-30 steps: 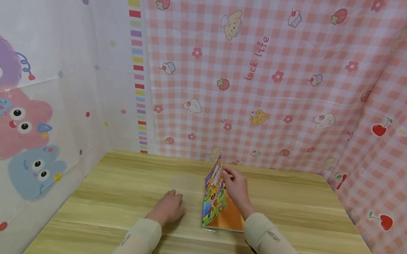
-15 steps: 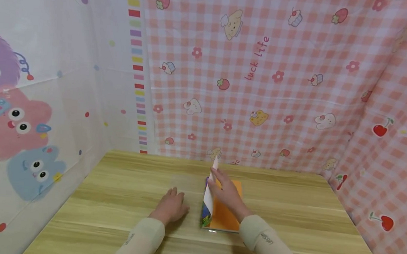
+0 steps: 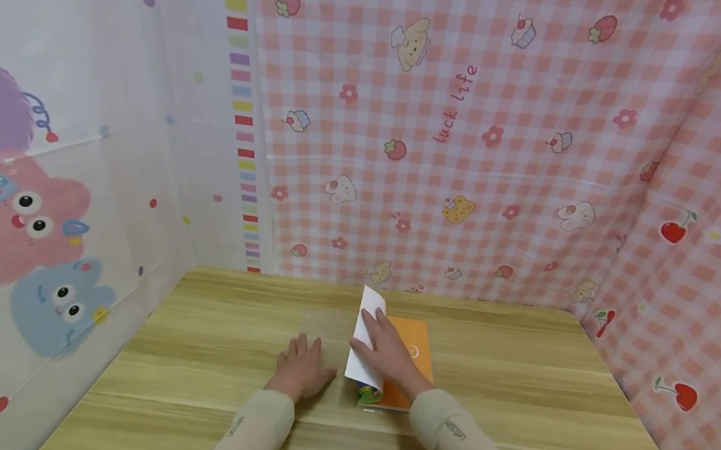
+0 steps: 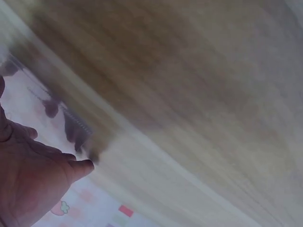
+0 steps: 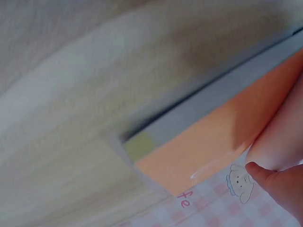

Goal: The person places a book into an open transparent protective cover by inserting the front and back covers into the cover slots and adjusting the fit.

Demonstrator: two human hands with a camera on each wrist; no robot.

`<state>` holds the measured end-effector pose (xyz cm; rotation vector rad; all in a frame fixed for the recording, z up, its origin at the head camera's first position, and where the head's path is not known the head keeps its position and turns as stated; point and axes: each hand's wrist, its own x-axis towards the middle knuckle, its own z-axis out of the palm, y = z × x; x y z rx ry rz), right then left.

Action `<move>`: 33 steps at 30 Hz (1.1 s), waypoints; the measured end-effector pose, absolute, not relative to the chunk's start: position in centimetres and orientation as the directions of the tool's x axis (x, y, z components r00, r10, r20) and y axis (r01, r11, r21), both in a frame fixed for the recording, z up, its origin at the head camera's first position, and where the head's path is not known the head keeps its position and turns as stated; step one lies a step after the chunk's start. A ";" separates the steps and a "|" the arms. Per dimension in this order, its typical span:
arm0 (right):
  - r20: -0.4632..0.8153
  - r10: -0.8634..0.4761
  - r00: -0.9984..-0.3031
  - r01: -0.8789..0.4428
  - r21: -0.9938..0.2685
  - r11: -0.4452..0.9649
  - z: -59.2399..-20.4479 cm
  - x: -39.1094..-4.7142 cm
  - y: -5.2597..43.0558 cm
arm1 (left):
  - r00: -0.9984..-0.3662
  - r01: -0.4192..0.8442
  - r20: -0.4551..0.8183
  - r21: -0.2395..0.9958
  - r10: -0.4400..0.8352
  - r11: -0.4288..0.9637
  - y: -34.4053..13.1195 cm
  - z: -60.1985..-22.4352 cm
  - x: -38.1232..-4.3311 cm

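Observation:
A thin book lies on the table with its orange page (image 3: 412, 331) facing up. Its front cover (image 3: 371, 303), white on the inside, stands bent up and leans left. My right hand (image 3: 390, 356) lies against that white inner side with its fingers extended. Below the cover's lower edge a strip of colourful print shows. In the right wrist view the orange page (image 5: 199, 146) runs beside my right thumb (image 5: 272, 178). My left hand (image 3: 301, 371) rests left of the book, fingers spread, holding nothing. A clear, shiny sheet (image 4: 45, 87) lies by its fingers in the left wrist view.
The wooden table (image 3: 513, 395) extends around the book on all sides. Behind it hangs a pink checked cloth (image 3: 500, 173), with another at the right. A white cloth (image 3: 123, 140) with cartoon figures closes off the left side.
My right hand has swung the cover from upright over to the left, bringing its white inside into view. Its fingers have gone from pinching the edge to lying flat. The left hand's fingers have spread slightly.

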<state>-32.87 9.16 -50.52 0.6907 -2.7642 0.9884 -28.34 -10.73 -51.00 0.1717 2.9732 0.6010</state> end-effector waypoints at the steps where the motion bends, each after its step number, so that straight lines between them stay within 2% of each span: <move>1: 0.258 -0.379 -0.889 -0.457 -0.568 0.685 -50.7 -32.8 9.1 | -0.989 0.093 -0.072 0.393 0.131 0.915 -10.8 -51.0 -28.3; 6: 0.227 -0.384 -0.895 -0.444 -0.539 0.716 -51.2 -32.5 8.5 | -0.987 0.114 -0.065 0.375 0.148 0.920 -10.7 -51.4 -28.1; 14: 0.208 -0.358 -0.910 -0.411 -0.569 0.713 -52.0 -31.9 8.0 | -0.979 0.140 -0.099 0.309 0.178 0.941 -10.6 -51.6 -27.9; 25: 0.133 -0.389 -0.911 -0.391 -0.575 0.719 -52.5 -31.6 8.6 | -0.981 0.156 -0.063 0.311 0.185 0.938 -11.5 -55.4 -29.6; 33: 0.117 -0.413 -0.903 -0.411 -0.511 0.755 -53.1 -31.7 8.4 | -0.978 0.147 -0.090 0.337 0.187 0.930 -11.5 -54.9 -29.3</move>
